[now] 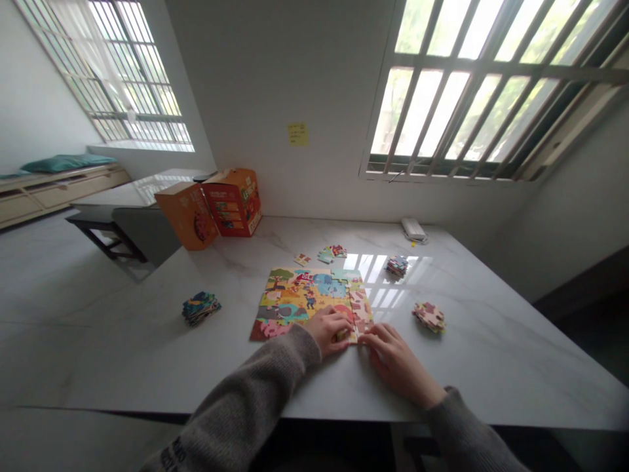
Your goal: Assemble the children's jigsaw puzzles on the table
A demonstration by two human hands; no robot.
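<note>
Left hand (pixel 329 330) on puzzle (pixel 299 295), right hand (pixel 393 359) at edge, grips unclear; yellow note (pixel 297 134) illegible.

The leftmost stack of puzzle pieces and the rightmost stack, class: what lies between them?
The head view shows the puzzle between them, with the left hand on it and the right hand at its near right corner.

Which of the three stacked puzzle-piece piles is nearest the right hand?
The pinkish pile on the right; the bluish pile sits farther back, and the dark blue-green pile lies left of the puzzle.
</note>
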